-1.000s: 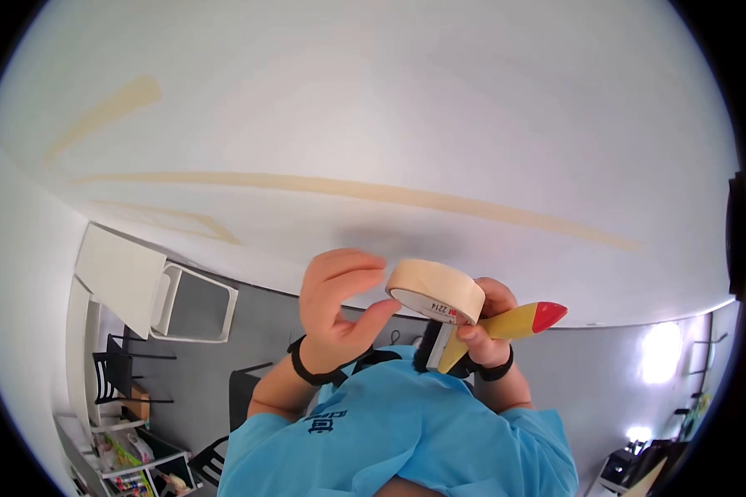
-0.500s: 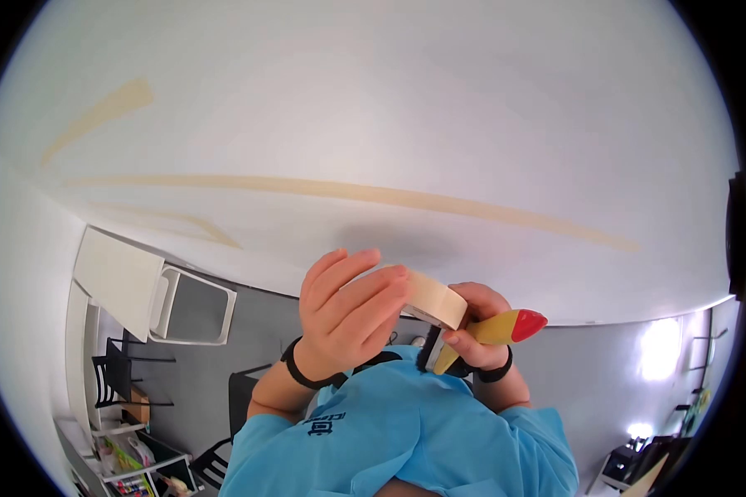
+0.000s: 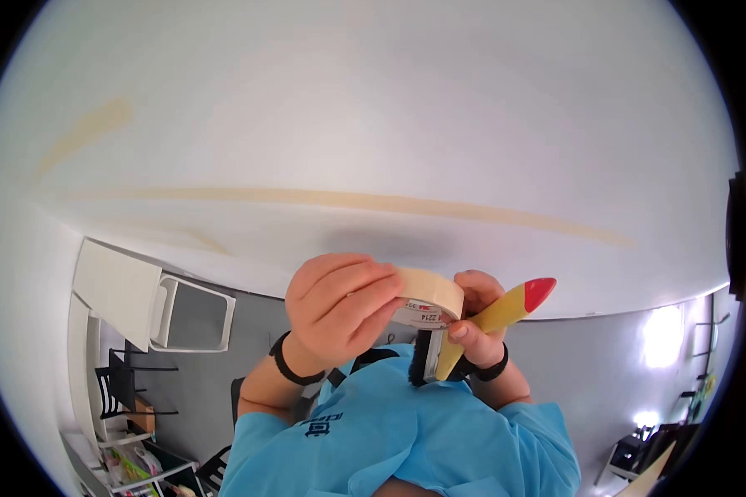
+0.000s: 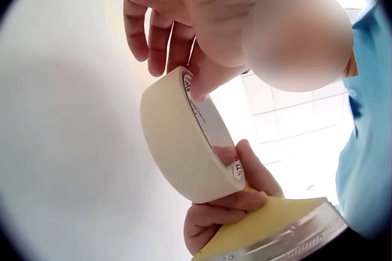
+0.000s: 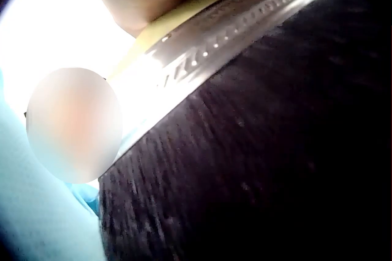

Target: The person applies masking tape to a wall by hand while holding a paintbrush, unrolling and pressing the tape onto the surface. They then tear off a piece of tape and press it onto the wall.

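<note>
A roll of cream masking tape [image 3: 429, 290] is held between both hands in front of the chest. My left hand [image 3: 340, 306] pinches its left edge, thumb inside the ring in the left wrist view, where the tape roll [image 4: 184, 138] shows its wide outer face. My right hand [image 3: 482, 319] grips the roll's other side together with a brush that has a yellow handle [image 3: 501, 313] and red tip. The brush's metal band and black bristles [image 3: 421, 358] point down; the bristles [image 5: 245, 151] fill much of the right wrist view.
A white wall [image 3: 373, 99] stands in front, with a long strip of beige tape [image 3: 348, 200] and a shorter slanted one [image 3: 87, 132]. At the left are a white table [image 3: 116, 286], a dark chair [image 3: 120, 381] and a shelf with items [image 3: 137, 464].
My left hand, apart from the roll a second ago, has moved right and taken hold of its edge. The roll has shifted slightly left, and the brush has tilted more upright.
</note>
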Demonstrator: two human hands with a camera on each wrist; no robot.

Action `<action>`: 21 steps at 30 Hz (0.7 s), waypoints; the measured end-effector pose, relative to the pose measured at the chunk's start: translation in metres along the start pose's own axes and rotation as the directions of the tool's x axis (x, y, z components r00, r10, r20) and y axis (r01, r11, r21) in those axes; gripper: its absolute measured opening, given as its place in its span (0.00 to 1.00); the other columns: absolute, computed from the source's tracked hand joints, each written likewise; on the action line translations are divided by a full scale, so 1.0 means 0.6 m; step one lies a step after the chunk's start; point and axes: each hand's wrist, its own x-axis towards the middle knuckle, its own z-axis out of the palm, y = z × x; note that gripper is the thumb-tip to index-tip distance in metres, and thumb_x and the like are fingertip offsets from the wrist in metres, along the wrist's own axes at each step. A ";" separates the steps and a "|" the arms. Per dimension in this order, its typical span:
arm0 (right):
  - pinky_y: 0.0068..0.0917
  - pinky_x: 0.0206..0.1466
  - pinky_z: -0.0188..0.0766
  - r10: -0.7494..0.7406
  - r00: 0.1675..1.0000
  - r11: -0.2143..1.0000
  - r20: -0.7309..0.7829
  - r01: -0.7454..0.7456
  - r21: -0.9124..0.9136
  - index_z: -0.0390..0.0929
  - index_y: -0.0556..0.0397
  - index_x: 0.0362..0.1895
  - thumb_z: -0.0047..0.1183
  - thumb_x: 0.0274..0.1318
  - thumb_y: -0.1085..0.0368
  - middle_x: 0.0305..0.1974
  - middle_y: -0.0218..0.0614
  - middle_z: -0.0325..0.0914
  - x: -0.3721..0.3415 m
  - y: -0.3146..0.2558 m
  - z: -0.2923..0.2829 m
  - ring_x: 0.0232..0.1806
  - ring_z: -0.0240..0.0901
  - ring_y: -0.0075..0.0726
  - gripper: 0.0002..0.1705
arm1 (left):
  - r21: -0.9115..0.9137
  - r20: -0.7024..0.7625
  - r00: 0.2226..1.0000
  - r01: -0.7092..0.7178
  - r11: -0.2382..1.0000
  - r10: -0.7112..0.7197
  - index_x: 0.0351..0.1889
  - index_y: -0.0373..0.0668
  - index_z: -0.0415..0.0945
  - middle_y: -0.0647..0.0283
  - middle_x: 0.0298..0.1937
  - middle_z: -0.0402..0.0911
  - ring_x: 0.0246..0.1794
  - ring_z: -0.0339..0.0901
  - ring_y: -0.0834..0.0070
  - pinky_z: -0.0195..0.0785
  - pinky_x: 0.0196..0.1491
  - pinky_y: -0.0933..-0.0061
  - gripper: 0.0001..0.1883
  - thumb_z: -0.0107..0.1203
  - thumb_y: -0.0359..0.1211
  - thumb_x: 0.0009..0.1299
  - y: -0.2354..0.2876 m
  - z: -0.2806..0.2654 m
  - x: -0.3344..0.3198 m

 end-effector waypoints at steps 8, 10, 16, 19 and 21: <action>0.33 0.44 0.74 -0.282 0.922 0.959 0.265 0.266 0.096 0.67 0.56 0.57 0.58 0.53 0.68 0.43 0.50 0.75 0.025 -0.020 -0.026 0.44 0.76 0.44 0.26 | -0.114 0.249 0.946 0.243 0.963 -0.209 0.36 0.37 0.80 0.60 0.27 0.80 0.24 0.75 0.71 0.68 0.27 0.76 0.13 0.66 0.21 0.52 0.003 0.006 0.067; 0.33 0.44 0.74 -0.280 0.935 0.958 0.220 0.286 0.004 0.66 0.56 0.59 0.57 0.52 0.68 0.45 0.54 0.75 0.025 -0.033 -0.021 0.46 0.76 0.46 0.28 | -0.128 0.223 0.949 0.256 0.958 -0.224 0.35 0.36 0.79 0.61 0.26 0.80 0.24 0.75 0.74 0.67 0.26 0.77 0.11 0.65 0.22 0.54 0.001 0.016 0.082; 0.32 0.44 0.74 -0.279 0.947 0.960 0.159 0.278 0.029 0.64 0.55 0.62 0.57 0.51 0.68 0.47 0.56 0.74 0.020 -0.045 -0.022 0.48 0.75 0.45 0.32 | -0.160 0.221 0.842 0.529 0.833 -0.492 0.27 0.38 0.73 0.63 0.24 0.80 0.24 0.76 0.82 0.67 0.27 0.81 0.08 0.63 0.23 0.58 0.026 0.031 0.110; 0.30 0.43 0.74 -0.197 0.974 0.980 0.116 0.193 0.044 0.63 0.53 0.63 0.58 0.52 0.67 0.47 0.55 0.74 0.012 -0.054 -0.026 0.48 0.75 0.44 0.32 | -0.071 0.235 0.836 0.524 0.849 -0.496 0.26 0.39 0.72 0.65 0.23 0.80 0.23 0.75 0.83 0.67 0.27 0.82 0.08 0.63 0.24 0.59 0.033 0.033 0.119; 0.29 0.42 0.74 -0.244 0.964 0.969 0.109 0.238 0.061 0.63 0.53 0.63 0.58 0.52 0.67 0.47 0.55 0.74 0.023 -0.051 -0.018 0.47 0.75 0.43 0.33 | -0.033 0.245 0.839 0.507 0.861 -0.485 0.26 0.39 0.72 0.65 0.22 0.80 0.23 0.75 0.83 0.66 0.27 0.83 0.08 0.63 0.24 0.59 0.036 0.031 0.124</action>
